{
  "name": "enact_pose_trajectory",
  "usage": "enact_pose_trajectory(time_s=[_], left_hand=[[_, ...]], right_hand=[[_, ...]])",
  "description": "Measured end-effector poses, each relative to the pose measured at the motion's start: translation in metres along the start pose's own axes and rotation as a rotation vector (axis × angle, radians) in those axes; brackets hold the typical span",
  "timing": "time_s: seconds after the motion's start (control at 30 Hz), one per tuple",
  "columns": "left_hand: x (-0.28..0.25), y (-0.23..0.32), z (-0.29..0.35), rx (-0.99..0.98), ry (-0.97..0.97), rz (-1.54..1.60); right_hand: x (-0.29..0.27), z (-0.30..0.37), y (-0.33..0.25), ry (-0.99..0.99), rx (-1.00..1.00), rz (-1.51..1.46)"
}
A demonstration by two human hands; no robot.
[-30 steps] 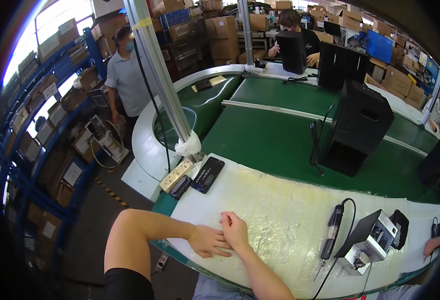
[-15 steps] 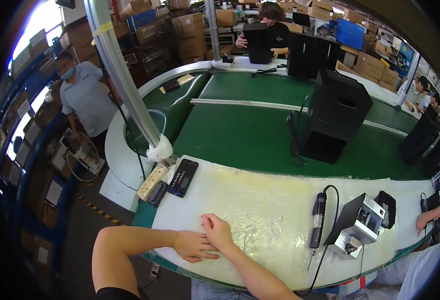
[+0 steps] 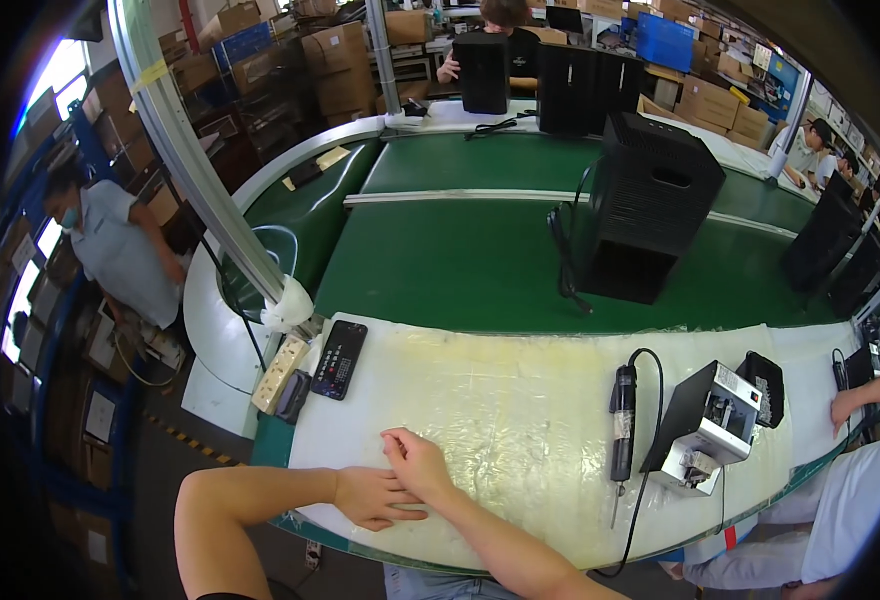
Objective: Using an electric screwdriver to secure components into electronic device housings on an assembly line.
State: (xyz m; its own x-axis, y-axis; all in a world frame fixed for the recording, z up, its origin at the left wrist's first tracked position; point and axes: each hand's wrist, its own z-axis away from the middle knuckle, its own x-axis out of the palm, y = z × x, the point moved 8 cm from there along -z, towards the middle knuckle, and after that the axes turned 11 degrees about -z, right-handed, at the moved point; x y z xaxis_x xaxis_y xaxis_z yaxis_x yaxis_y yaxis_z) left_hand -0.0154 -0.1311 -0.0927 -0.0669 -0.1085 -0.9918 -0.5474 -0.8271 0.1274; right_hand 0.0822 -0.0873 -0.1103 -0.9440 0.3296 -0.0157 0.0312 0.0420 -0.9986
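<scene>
My left hand [image 3: 372,498] lies over the near edge of the plastic-covered white work mat [image 3: 500,400], its fingers stretched to the right and nothing in them. Across its fingertips rests my right hand [image 3: 418,465], fingers curled in, with no object visible in it. Beyond them on the left is a black phone [image 3: 340,360] with its screen up. To the right lies a black electric screwdriver [image 3: 623,425], its bit pointing toward me and its cord looping beside it. A silver and black screw feeder [image 3: 708,425] stands right of that, by a black tray [image 3: 763,388].
A tall black boxy appliance [image 3: 650,210] with a cord stands on the green conveyor [image 3: 440,260]. A power strip [image 3: 280,374] and a metal post [image 3: 195,165] are at left. A co-worker's hand [image 3: 846,405] rests at right; another person [image 3: 125,245] is at far left.
The whole view has shifted slightly, moving the bench contents left and up in the picture. My hands keep their crossed pose. The person at far left leans and turns farther left.
</scene>
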Motion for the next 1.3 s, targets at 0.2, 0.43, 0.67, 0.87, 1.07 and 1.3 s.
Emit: enact_pose_trajectory(time_s=[0.2,0.43,0.67,0.87,1.07,1.3], left_hand=[[0.0029,0.0013,0.0008,0.000,0.002,-0.018],[0.0011,0.0011,0.0017,-0.007,0.028,-0.011],[-0.0020,0.0000,0.0016,-0.016,0.050,-0.005],[-0.0002,0.0017,0.0021,-0.004,0.031,-0.014],[-0.0007,0.0028,0.0016,-0.007,0.009,-0.028],[0.0002,0.0012,0.0048,-0.023,0.052,-0.003]], right_hand=[[0.0015,0.0019,0.0012,0.005,0.000,-0.007],[0.0020,0.0015,0.0019,0.017,0.030,-0.052],[0.0027,-0.0006,0.0021,0.002,0.022,-0.042],[0.0031,0.0009,0.0018,-0.002,0.041,-0.035],[0.0029,0.0023,0.0034,0.003,0.036,-0.044],[0.0032,0.0007,0.0012,-0.003,0.027,-0.042]])
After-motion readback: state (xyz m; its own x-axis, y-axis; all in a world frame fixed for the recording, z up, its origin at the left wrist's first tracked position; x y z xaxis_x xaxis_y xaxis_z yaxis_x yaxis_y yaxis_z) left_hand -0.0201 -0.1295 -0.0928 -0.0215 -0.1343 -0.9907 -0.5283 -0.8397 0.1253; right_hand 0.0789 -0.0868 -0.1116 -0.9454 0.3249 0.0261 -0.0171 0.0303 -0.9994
